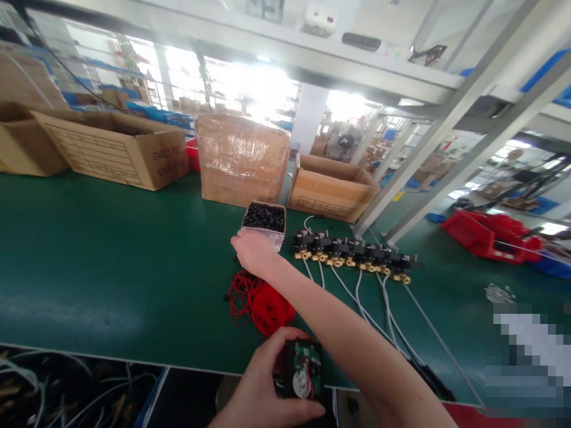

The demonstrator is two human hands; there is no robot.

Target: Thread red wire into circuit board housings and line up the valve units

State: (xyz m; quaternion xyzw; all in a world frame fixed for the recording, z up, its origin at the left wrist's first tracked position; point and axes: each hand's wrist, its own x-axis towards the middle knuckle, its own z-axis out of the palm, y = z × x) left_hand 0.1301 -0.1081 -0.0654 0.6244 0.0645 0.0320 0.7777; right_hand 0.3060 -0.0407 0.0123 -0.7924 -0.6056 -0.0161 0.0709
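My left hand (263,386) is at the near table edge, fingers wrapped round a small black unit with a green circuit board (301,368) and a round metal part on it. My right hand (254,251) reaches forward across the green table (111,267) to the near rim of a small box of black parts (264,217); its fingers are curled and what they pinch is hidden. A heap of thin red rings (261,303) lies under my right forearm. A row of several black-and-brass valve units (352,254) with white wires lies to the right.
Cardboard boxes stand along the far side: an open one (116,148) at left, a taped one (241,157) in the middle, an open one (330,187) at right. White wires (379,309) trail toward me. Red bins (491,235) sit beyond the table at right.
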